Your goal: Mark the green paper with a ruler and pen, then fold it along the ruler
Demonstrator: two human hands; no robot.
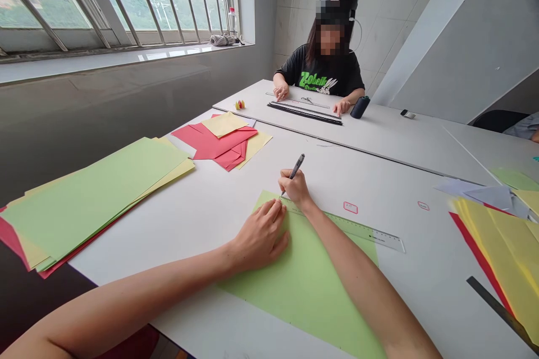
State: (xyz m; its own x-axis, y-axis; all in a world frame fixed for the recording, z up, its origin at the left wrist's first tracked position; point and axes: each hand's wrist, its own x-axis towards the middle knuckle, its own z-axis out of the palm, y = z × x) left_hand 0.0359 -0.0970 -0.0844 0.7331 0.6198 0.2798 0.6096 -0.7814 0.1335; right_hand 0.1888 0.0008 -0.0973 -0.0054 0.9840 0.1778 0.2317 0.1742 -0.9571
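Note:
A sheet of light green paper [303, 286] lies on the white table in front of me. Across its far edge rests a clear ruler [357, 228], which sticks out past the paper on the right. My left hand [261, 233] presses flat on the paper, fingertips at the ruler's left end. In my right hand [295, 186] is a dark pen [298, 164], held in a writing grip. The pen's tip meets the ruler's edge close to my left fingertips.
Green, yellow and red paper [96, 196] is stacked at left, with red and yellow pieces [214, 140] beyond. At right lie yellow sheets [501, 247] and a dark strip [497, 305]. Opposite, a person [328, 61] handles black strips [305, 114] near a dark spool [360, 107].

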